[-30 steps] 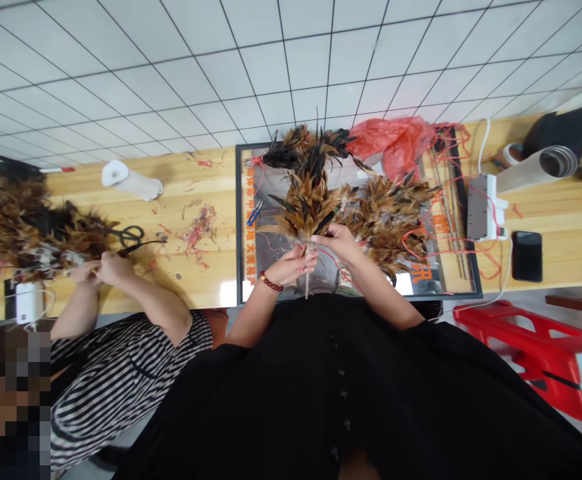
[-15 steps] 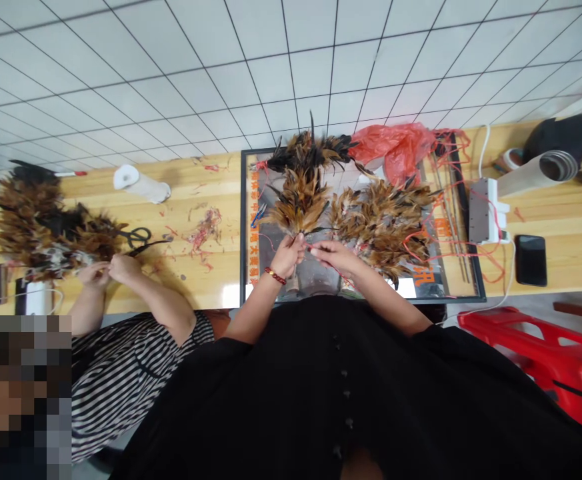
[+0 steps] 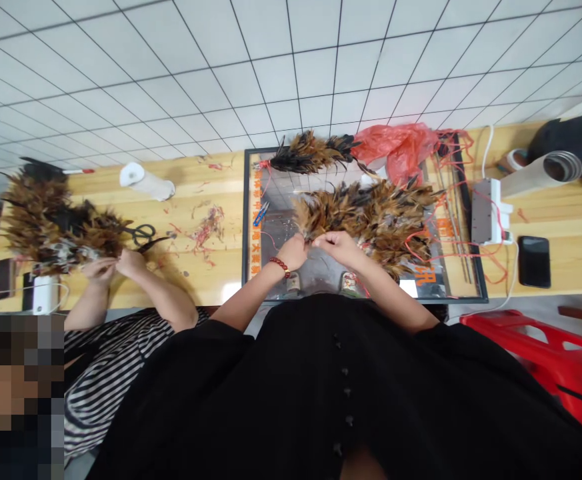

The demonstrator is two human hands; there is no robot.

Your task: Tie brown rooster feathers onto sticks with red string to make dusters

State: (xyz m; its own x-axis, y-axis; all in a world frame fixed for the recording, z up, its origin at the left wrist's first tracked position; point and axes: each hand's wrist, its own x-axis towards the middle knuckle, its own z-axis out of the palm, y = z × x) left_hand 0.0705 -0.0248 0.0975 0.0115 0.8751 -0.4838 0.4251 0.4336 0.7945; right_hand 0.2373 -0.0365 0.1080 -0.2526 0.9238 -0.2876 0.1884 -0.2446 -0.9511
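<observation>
Feather bundle now tipped right, lying low against the feather pile.
Left hand and right hand, fingers curled, pinch its quill end above the framed board.

A co-worker's striped sleeve sits at the left, that person's hands at another feather heap beside black scissors. On the wooden bench lie a white paper roll, a red plastic bag, a white power strip and a dark phone — with a red stool below the bench edge.
</observation>
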